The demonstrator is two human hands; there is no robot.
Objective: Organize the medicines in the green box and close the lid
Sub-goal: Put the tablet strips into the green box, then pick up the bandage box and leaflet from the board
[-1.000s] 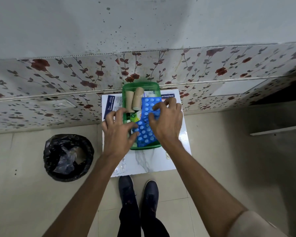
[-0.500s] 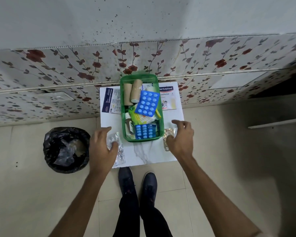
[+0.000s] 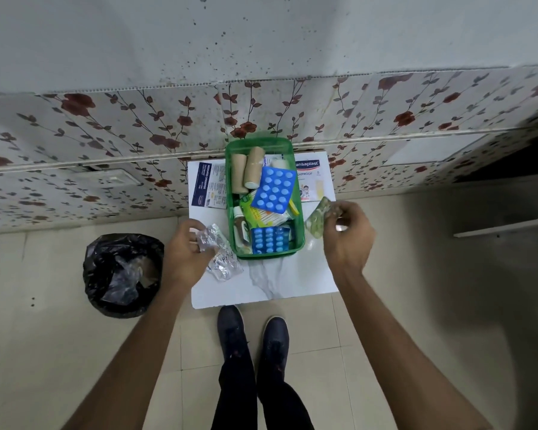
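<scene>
The open green box (image 3: 300, 240) stands on a small white marble-pattern table (image 3: 280, 280). Inside lie two tan bandage rolls (image 3: 246, 173), a blue blister pack (image 3: 273, 193), a second blue strip (image 3: 269, 240), green-and-white sachets and a small bottle. My left hand (image 3: 185, 252) pinches silver foil blister strips (image 3: 219, 252) at the box's left side. My right hand (image 3: 345, 237) holds a greenish-gold pill strip (image 3: 317, 217) lifted just right of the box. No lid is in view.
A Hansaplast plaster carton (image 3: 311, 181) lies right of the box and a blue-and-white leaflet (image 3: 208, 184) to its left. A bin lined with a black bag (image 3: 123, 274) stands on the floor at left. Floral tiled wall behind; my shoes (image 3: 252, 333) are under the table's front edge.
Both hands left the blue pack in the box, moved out to either side and took hold of strips on the table. The right hand has lifted its strip.
</scene>
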